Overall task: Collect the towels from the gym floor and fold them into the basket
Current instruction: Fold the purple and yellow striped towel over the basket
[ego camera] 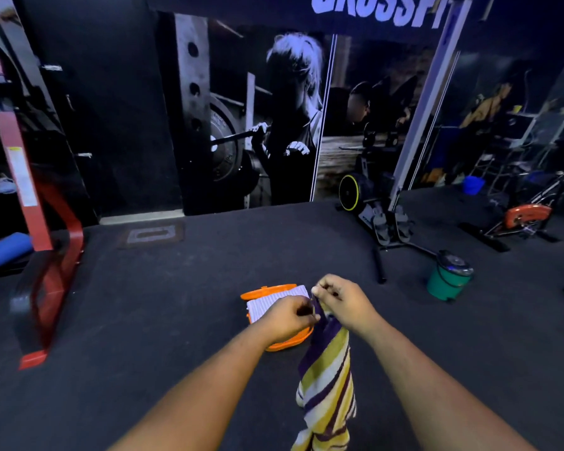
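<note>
at the far left of the dark gym floor [176, 320] stands a red machine frame [46, 255], well apart from the work. moving right, the orange basket [267, 291] sits on the floor just beyond the hands, with a pale striped towel [274, 299] already lying folded across its top.

next comes the left hand [288, 315], fingers curled and pinching the top edge of the yellow and purple striped towel [326, 379]. just beside it, almost touching, the right hand [341, 299] pinches the same edge, its fingers bunched together and a little higher. both grips meet at one point, so the cloth is gathered there rather than spread.

from that pinch the towel hangs straight down toward the person, its long axis vertical, the lower end running out of view at the bottom edge. it is clear of the floor as far as can be seen.

the relation that matters: the basket lies forward and slightly left of the towel, nearer the left hand. before any fold, the hands probably need to part along the top edge so the towel opens flat.

further right stand a green bucket [448, 281] and an exercise bike [372, 206], both well apart.
</note>
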A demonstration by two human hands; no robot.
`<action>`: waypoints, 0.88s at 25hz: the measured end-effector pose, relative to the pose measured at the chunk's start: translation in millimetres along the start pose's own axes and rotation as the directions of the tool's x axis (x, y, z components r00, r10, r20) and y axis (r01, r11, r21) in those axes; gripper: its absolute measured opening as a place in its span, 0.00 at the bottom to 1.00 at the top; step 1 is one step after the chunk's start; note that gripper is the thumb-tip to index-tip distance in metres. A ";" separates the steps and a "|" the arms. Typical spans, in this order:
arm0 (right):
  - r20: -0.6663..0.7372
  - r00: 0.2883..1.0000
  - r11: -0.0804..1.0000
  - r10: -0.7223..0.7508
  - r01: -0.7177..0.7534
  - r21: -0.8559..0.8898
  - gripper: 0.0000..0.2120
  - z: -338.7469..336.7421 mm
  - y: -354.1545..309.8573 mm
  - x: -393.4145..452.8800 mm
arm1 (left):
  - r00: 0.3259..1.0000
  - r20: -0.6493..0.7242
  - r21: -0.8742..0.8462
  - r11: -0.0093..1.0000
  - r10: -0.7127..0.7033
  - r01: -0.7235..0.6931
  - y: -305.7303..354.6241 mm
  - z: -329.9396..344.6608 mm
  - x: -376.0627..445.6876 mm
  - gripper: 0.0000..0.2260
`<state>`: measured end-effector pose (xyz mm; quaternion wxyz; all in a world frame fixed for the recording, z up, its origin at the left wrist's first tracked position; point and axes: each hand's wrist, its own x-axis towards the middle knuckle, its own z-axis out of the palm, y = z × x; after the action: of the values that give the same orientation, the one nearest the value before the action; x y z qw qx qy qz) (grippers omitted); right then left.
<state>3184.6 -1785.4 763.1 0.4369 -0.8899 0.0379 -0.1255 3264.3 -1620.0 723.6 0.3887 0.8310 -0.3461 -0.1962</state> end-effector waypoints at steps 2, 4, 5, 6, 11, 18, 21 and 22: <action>-0.024 1.000 0.992 -0.007 0.004 -0.127 0.12 -18.7 14.6 20.4 | 1.000 0.004 -0.160 0.987 -0.011 0.011 -1.6 -1.3 37.5 0.06; 0.030 0.999 0.937 0.043 -0.030 -0.347 0.17 -35.8 33.9 33.0 | 0.999 -0.033 -0.340 0.940 -0.026 0.013 0.3 -4.7 67.2 0.09; 0.058 0.995 0.873 0.079 -0.041 -0.486 0.16 -41.7 46.0 37.6 | 0.997 -0.068 -0.426 0.905 -0.048 0.014 2.1 -7.3 79.2 0.10; 0.057 0.991 0.802 0.120 -0.063 -0.595 0.14 -45.4 59.3 40.5 | 0.989 -0.114 -0.497 0.867 -0.090 0.021 6.2 -12.0 87.1 0.11; -0.137 0.961 0.891 0.239 -0.273 -0.363 0.14 -50.5 127.2 68.9 | 0.977 -0.181 -0.454 0.891 -0.115 0.020 17.0 -22.6 130.6 0.13; 0.049 0.988 0.988 0.147 -0.150 0.046 0.19 -76.4 168.5 140.3 | 0.968 -0.250 0.445 0.886 -0.017 0.131 4.8 -52.1 171.9 0.18; 0.241 0.967 0.864 0.083 0.050 -0.501 0.13 -102.5 210.3 171.0 | 0.733 -0.668 0.059 0.973 -0.127 0.223 0.2 -64.1 180.3 0.16; 0.195 0.979 0.881 0.065 0.036 -0.472 0.11 -104.9 222.4 176.9 | 0.671 -0.718 -0.074 0.979 -0.185 0.191 -2.4 -66.0 180.5 0.18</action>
<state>3337.9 -2034.1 683.2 0.2089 -0.9774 0.0290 -0.0168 3428.0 -1716.7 752.3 0.4680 0.8735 -0.0792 0.1077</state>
